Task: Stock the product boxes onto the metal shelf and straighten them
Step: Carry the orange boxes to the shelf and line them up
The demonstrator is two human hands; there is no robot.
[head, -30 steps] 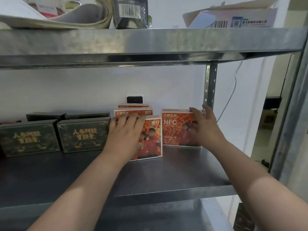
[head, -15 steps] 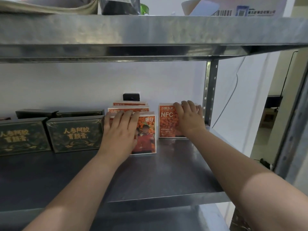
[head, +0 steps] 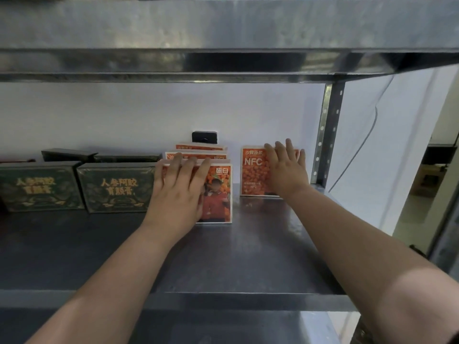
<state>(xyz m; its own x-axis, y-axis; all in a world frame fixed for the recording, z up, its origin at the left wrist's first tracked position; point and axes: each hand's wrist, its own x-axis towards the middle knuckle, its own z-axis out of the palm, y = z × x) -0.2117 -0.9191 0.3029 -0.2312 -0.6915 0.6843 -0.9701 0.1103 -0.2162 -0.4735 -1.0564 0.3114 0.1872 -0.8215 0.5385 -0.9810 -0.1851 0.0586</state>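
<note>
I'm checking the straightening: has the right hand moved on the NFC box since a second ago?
Yes. The right hand has slid left from the upright post onto the NFC box front.

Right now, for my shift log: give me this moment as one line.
stage: straightening | left hand: flat on front orange box | right hand: flat on NFC box | both boxes upright on metal shelf

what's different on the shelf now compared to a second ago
The right hand slid from the right edge of the NFC box onto its front face, palm flat, pushing it back. The left hand stays flat on the front orange box. The green boxes haven't moved.
</note>
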